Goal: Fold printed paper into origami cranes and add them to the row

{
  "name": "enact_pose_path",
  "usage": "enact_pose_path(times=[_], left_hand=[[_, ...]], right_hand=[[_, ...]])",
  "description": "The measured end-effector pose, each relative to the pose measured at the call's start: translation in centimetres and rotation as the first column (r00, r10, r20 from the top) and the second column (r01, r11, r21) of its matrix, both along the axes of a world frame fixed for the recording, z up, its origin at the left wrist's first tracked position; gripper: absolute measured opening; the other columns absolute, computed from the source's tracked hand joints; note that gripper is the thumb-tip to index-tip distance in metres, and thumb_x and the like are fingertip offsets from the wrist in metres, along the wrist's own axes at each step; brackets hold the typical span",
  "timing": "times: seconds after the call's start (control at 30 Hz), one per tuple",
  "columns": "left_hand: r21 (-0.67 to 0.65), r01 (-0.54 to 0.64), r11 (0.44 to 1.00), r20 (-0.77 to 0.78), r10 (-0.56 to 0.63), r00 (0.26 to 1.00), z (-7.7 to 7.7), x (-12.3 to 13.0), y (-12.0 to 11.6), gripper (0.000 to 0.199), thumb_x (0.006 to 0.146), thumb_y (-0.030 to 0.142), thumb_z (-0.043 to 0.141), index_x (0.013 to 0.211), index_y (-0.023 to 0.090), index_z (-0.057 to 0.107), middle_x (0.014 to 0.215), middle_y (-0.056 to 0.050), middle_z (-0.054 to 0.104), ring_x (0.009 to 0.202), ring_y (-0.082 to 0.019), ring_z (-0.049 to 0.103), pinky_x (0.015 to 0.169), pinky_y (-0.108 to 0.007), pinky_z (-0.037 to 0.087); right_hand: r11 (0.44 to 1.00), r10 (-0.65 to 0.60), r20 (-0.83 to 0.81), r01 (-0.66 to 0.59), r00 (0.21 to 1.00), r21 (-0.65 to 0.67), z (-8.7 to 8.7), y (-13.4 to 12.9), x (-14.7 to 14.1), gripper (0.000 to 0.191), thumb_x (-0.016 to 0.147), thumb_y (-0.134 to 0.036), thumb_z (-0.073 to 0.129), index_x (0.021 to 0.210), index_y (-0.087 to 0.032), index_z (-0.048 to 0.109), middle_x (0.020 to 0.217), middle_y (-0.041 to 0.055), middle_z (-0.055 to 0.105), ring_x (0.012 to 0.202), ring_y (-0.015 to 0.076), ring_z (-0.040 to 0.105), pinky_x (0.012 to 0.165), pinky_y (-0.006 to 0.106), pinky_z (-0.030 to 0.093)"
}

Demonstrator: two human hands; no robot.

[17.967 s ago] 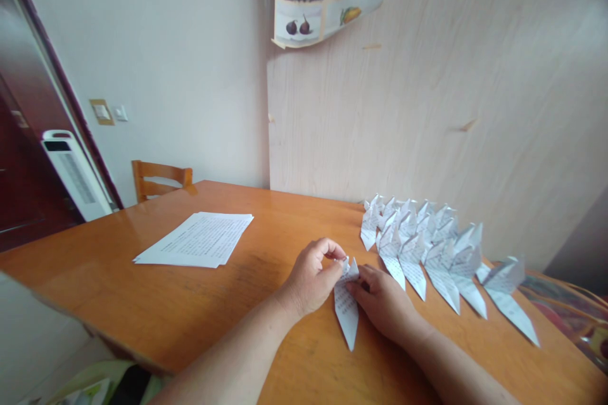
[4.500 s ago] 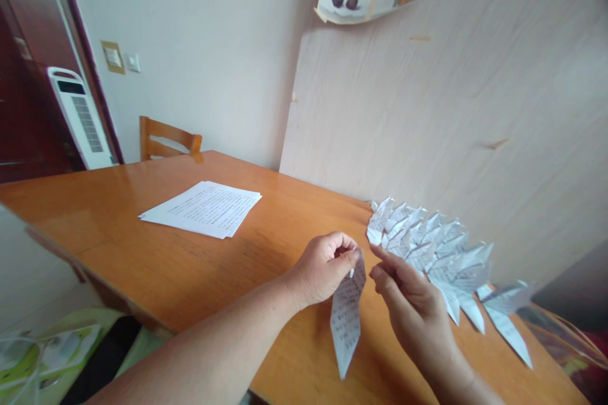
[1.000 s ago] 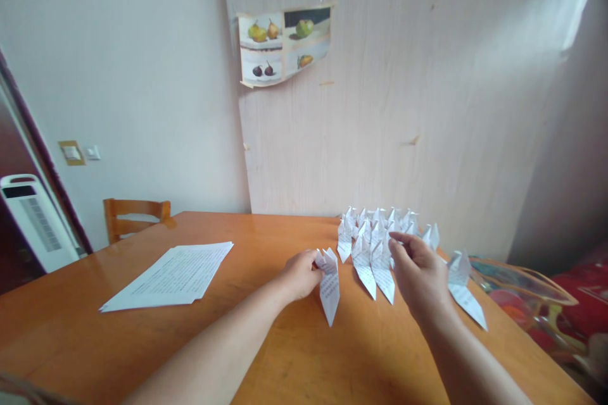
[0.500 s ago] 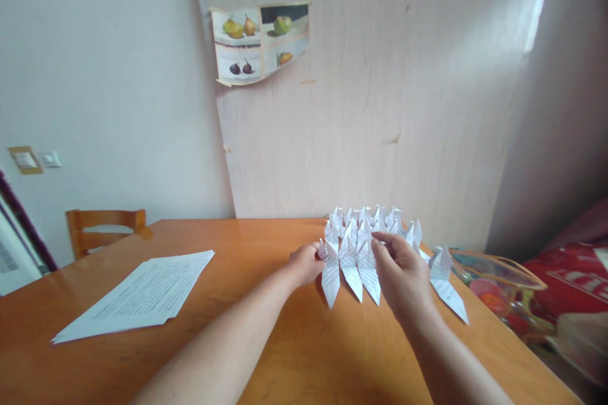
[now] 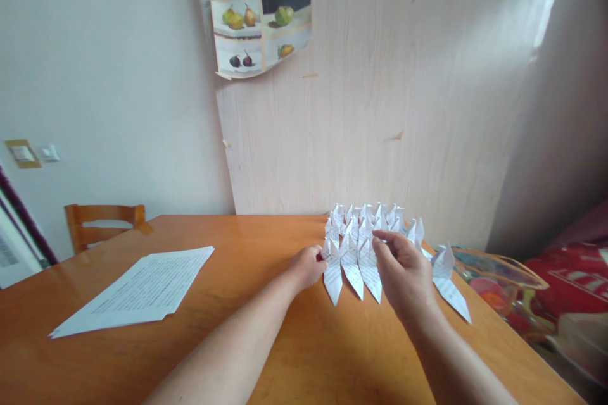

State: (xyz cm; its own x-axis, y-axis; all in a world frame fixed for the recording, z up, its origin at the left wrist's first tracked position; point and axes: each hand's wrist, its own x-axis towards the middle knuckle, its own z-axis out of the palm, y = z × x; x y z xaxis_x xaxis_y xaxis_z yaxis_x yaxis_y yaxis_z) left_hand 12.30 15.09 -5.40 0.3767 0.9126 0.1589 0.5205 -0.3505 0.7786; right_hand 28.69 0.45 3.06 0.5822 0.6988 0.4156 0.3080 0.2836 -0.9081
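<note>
Several folded paper cranes with printed text stand in rows on the wooden table (image 5: 294, 348), near its back right. My left hand (image 5: 308, 266) is closed at the left side of the front-left crane (image 5: 333, 272); its thumb and fingers touch the edge, and whether they pinch it is hard to see. Beside the right end of the front row, my right hand (image 5: 403, 266) has thumb and index finger curled near a front-row crane (image 5: 369, 269). Anything between those fingertips is hidden. Another crane (image 5: 449, 285) stands apart, right of my right hand.
A stack of printed sheets (image 5: 137, 291) lies on the left of the table. A wooden chair (image 5: 104, 214) stands beyond the left edge. Past the right edge are a clear plastic bag (image 5: 494, 272) with colourful things and a red bag (image 5: 570, 275). Fruit pictures (image 5: 261, 31) hang behind.
The front-left crane has turned slightly and sits closer to its neighbour, with my left hand still beside it. My right hand has hardly moved. The whole view has shifted a little.
</note>
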Motion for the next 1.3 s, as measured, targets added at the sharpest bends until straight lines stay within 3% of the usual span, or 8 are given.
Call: enact_pose_path(times=[0.3, 0.8, 1.3], left_hand=[[0.024, -0.016, 1.000, 0.041, 0.015, 0.999, 0.1, -0.2, 0.2, 0.012, 0.073, 0.018, 0.068, 0.085, 0.018, 0.067, 0.085, -0.002, 0.072, 0.080, -0.018, 0.063, 0.074, -0.025, 0.048], [0.030, -0.050, 0.998, 0.131, 0.045, 0.990, 0.3, -0.3, -0.8, 0.017, 0.077, 0.017, 0.068, 0.094, 0.017, 0.065, 0.093, -0.003, 0.072, 0.084, -0.016, 0.063, 0.080, -0.025, 0.049], [0.083, -0.070, 0.994, 0.000, 0.070, 0.998, 0.6, -0.1, -1.3, 0.016, 0.081, 0.023, 0.065, 0.095, 0.019, 0.070, 0.096, -0.005, 0.073, 0.087, -0.019, 0.064, 0.078, -0.025, 0.047]], right_hand=[[1.000, -0.006, 0.021, 0.006, 1.000, -0.004, 0.1, 0.0, 0.0, 0.038, 0.082, -0.047, 0.060, 0.102, -0.016, 0.072, 0.059, -0.0035, 0.053, 0.053, 0.0133, 0.045, 0.051, 0.027, 0.032], [0.999, -0.017, 0.077, 0.020, 0.997, -0.042, 0.0, -0.4, -0.3, 0.036, 0.084, -0.046, 0.060, 0.104, -0.018, 0.071, 0.058, -0.0039, 0.052, 0.054, 0.0142, 0.047, 0.052, 0.027, 0.036], [0.996, 0.004, 0.160, 0.011, 0.987, -0.094, -0.7, -0.4, -0.4, 0.034, 0.086, -0.045, 0.060, 0.103, -0.018, 0.071, 0.056, -0.0042, 0.051, 0.053, 0.0139, 0.046, 0.051, 0.026, 0.034]])
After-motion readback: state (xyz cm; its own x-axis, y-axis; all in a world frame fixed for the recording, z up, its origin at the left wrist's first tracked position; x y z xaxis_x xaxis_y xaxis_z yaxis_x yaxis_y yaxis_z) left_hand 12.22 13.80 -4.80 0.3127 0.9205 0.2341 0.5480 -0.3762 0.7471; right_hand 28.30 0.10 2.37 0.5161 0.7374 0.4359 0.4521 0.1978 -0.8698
